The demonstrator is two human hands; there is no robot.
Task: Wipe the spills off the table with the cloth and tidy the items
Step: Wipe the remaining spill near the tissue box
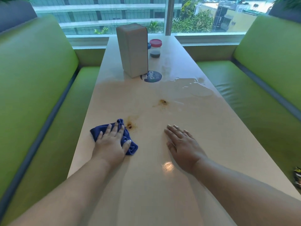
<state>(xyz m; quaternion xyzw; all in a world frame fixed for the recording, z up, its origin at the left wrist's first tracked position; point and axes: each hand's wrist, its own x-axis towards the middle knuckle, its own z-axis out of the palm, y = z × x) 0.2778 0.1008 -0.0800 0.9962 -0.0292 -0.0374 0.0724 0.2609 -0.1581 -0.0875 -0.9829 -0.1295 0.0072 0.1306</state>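
We judge the wiping barely begun. Our left hand (112,144) presses the blue cloth (132,148) flat on the counter (146,185), fingers (108,128) spread and straight rather than bunched round it. The cloth lies at about seven o'clock of the counter's middle. A brown stain (130,125) sits just beside the cloth, at its one o'clock, and looks unwiped. A second brown stain (162,102) lies further off toward twelve, well apart from the cloth. A clear puddle (192,86) spreads at about two o'clock, near the counter's right edge. All three are left to do.

Our right hand (182,144) rests palm down at about five o'clock, fingers straight, grasping nothing.

The tidying also looks undone. A tall grey box (133,49) stands at twelve, partly over a round blue sticker (151,76). A red-lidded jar (155,48) with dark contents stands just beside it.

Behind the box a sliver of blue (149,45) shows, possibly a second jar's lid; we cannot tell. The box hides the counter behind it. At the right edge of the view, at four o'clock, a dark object (298,178) is cut off and unreadable. Glare makes the puddle's full reach hard to trace.
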